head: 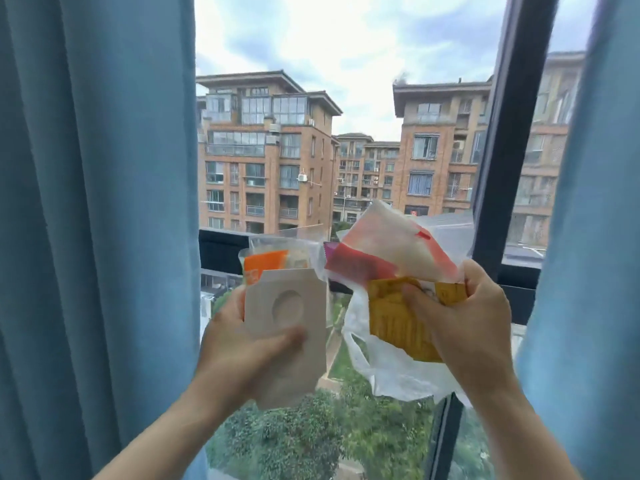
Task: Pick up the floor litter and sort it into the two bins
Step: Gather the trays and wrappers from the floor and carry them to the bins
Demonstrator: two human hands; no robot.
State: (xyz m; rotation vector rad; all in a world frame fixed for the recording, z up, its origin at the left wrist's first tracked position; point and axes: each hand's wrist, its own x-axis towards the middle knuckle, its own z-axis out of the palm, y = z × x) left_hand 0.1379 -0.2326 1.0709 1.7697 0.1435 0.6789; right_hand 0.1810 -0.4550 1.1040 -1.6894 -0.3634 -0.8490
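Note:
My left hand point(239, 344) grips a beige cardboard piece point(294, 327) with a round embossed circle, and an orange and clear wrapper point(268, 259) sticks up behind it. My right hand point(464, 323) is closed on a bunch of litter: a yellow packet point(394, 323), a red and white plastic wrapper point(388, 251) above it, and a thin white plastic bag point(384, 372) hanging below. Both hands are raised at chest height in front of a window. Neither bin nor the floor is in view.
A blue curtain point(97, 220) hangs at the left and another point(595, 237) at the right. Between them is a window with a dark frame post point(509, 140); brick apartment blocks and trees lie outside.

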